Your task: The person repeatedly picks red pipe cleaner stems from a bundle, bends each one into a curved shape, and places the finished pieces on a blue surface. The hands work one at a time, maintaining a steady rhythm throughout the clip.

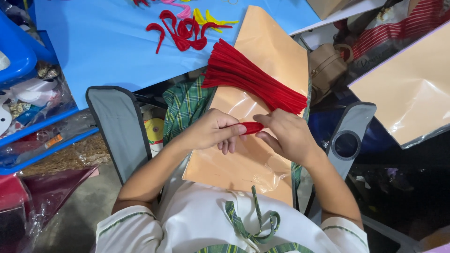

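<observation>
hands (251, 131) pinching red pipe cleaner (251, 127) (lap)

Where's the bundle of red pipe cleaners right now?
In the head view, the bundle lies fanned across the orange sheet on the person's lap, just above the left hand and right hand, below the bent red pieces on the blue table.

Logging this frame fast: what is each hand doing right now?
Left hand: closed, pinching one end of the red pipe cleaner.
Right hand: closed, pinching its other end.
</observation>
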